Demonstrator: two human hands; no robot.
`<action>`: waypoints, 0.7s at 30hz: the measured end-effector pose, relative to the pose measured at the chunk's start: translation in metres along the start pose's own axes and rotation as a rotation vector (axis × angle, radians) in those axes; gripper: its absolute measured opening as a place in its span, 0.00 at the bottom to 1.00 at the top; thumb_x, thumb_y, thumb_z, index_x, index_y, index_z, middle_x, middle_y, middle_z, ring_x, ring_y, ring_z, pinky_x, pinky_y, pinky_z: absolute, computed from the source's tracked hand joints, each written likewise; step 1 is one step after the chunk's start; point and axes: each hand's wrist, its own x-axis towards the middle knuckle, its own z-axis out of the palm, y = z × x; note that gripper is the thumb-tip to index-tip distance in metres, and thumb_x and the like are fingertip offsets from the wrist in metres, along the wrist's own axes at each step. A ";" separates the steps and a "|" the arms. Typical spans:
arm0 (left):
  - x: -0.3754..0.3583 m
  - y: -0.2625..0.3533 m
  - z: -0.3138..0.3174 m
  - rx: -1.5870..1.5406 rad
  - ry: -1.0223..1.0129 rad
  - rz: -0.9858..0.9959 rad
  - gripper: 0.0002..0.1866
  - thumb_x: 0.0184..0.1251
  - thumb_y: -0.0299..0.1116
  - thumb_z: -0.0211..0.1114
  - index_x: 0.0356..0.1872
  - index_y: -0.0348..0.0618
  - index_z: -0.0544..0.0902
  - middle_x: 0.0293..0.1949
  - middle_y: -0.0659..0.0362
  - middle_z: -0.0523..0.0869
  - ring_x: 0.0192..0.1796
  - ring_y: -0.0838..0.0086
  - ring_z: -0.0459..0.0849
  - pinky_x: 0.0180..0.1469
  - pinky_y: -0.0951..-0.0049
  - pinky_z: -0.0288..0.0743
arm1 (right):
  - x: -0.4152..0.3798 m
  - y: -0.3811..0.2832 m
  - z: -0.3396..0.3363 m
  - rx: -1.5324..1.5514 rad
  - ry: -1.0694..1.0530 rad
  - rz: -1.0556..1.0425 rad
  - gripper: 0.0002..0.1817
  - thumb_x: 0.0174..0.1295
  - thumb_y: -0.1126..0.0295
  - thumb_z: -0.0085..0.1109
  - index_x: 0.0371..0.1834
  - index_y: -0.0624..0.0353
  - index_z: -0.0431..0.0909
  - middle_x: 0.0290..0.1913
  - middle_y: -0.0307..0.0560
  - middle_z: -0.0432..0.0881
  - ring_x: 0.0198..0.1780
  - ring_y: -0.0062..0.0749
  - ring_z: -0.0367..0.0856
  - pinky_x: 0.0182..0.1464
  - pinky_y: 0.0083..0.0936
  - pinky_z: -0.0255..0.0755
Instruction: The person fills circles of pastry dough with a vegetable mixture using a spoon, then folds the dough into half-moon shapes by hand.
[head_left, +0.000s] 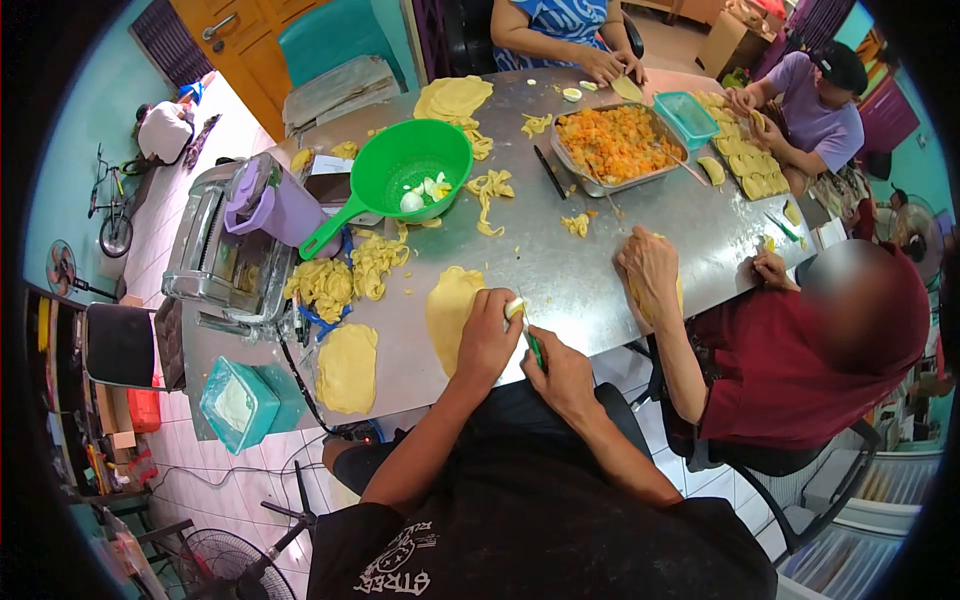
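Note:
My left hand [482,335] is closed around a piece of boiled egg [515,307], its yellow yolk side partly showing. In my right hand [563,372] is a small knife with a green handle [535,350], and its blade meets the egg. Under and beside my left hand lies a flat sheet of yellow dough [452,305]. A second dough sheet [347,368] rests further left, near the table's front edge. Beyond my hands a green strainer with a handle [372,165] holds several peeled egg pieces [430,190].
Dough scraps [325,288] lie beside a metal dough-rolling machine [220,255] on the left, with a purple jug [275,205] and a teal flour tub [262,405]. A tray of orange filling [620,145] stands across the table [560,260]. Other people work opposite and at right, near a pastry tray [750,165].

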 end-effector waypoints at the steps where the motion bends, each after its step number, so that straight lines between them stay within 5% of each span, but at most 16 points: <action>1: 0.000 0.001 0.000 0.007 -0.005 0.001 0.14 0.62 0.25 0.70 0.48 0.40 0.78 0.41 0.53 0.77 0.40 0.62 0.81 0.44 0.64 0.77 | -0.001 0.000 0.000 0.000 0.001 -0.009 0.20 0.64 0.69 0.65 0.59 0.58 0.77 0.27 0.52 0.82 0.28 0.46 0.85 0.32 0.38 0.77; 9: 0.000 0.001 -0.003 0.034 -0.020 0.018 0.15 0.62 0.25 0.70 0.48 0.39 0.77 0.43 0.51 0.79 0.41 0.60 0.82 0.45 0.61 0.76 | -0.005 -0.002 -0.004 -0.017 -0.106 0.060 0.20 0.64 0.69 0.65 0.58 0.58 0.76 0.27 0.53 0.82 0.28 0.50 0.84 0.33 0.40 0.77; 11: -0.001 0.003 -0.006 -0.007 -0.043 -0.034 0.14 0.63 0.26 0.69 0.48 0.40 0.76 0.46 0.49 0.79 0.48 0.48 0.81 0.49 0.55 0.76 | -0.004 0.000 -0.006 -0.021 -0.136 0.082 0.20 0.64 0.68 0.65 0.58 0.58 0.76 0.27 0.52 0.82 0.28 0.50 0.84 0.32 0.40 0.77; 15: -0.003 0.005 -0.014 -0.011 -0.079 -0.127 0.14 0.64 0.26 0.68 0.49 0.40 0.76 0.45 0.48 0.80 0.49 0.49 0.81 0.50 0.55 0.76 | 0.005 -0.006 -0.015 0.067 -0.160 0.157 0.20 0.64 0.67 0.65 0.58 0.58 0.76 0.24 0.52 0.81 0.26 0.49 0.83 0.31 0.39 0.76; 21: -0.004 0.001 -0.014 -0.021 -0.056 -0.008 0.13 0.64 0.26 0.67 0.49 0.40 0.78 0.45 0.49 0.80 0.50 0.50 0.81 0.51 0.56 0.76 | 0.015 -0.007 -0.009 0.026 -0.085 -0.017 0.21 0.63 0.67 0.65 0.59 0.56 0.76 0.24 0.50 0.81 0.26 0.46 0.83 0.31 0.38 0.76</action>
